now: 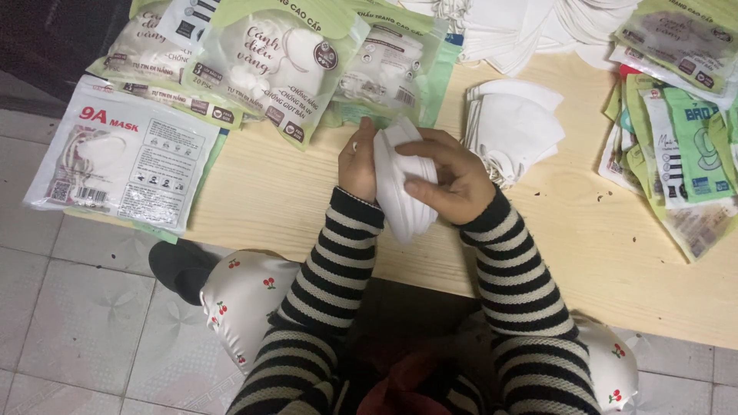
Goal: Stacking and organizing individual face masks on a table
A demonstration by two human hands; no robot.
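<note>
Nearest us, our left hand and right hand clamp a stack of white masks over the wooden table, fingers pressed together. Far left lie green-and-white packets; a white packet overhangs the left edge.

Single head camera, worn on my head, looks steeply down and close onto the pale wooden board; my striped sleeves enter from below.
</note>
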